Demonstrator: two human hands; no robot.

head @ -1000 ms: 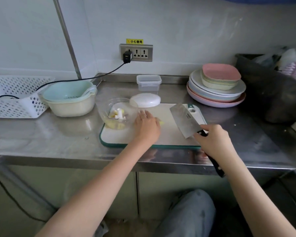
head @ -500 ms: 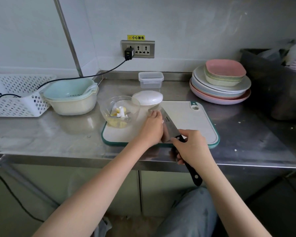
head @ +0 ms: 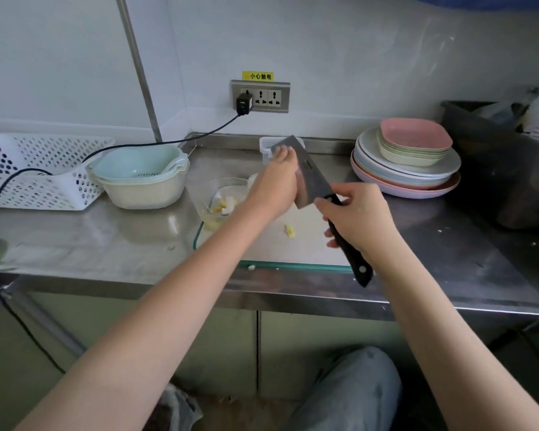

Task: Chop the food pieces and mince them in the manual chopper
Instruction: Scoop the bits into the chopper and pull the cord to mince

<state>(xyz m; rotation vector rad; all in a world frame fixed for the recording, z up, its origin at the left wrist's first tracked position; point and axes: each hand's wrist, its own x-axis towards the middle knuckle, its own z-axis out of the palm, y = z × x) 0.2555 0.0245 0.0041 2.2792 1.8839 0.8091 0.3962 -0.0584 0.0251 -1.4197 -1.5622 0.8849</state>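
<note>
My right hand [head: 358, 219] grips the black handle of a cleaver [head: 313, 180], which is lifted above the white cutting board [head: 262, 244] with its blade pointing away from me. The fingers of my left hand [head: 277, 185] lie straight along the blade's left face. Just left of that hand stands the clear chopper bowl [head: 212, 194], holding yellow and white food pieces [head: 223, 206]. One small yellow piece [head: 289, 230] lies on the board. My left hand hides most of the white chopper lid.
A small crumb [head: 251, 267] lies at the counter's front edge. A colander in a bowl [head: 140, 175] and a white basket [head: 31, 172] stand at left. Stacked plates [head: 408, 169] sit at right, a clear lidded box [head: 266, 144] at the back, and a dark bin [head: 504, 157] at far right.
The cleaver has risen off the board and moved toward the chopper bowl, with my left hand sliding up along its blade. A yellow piece now lies uncovered on the board.
</note>
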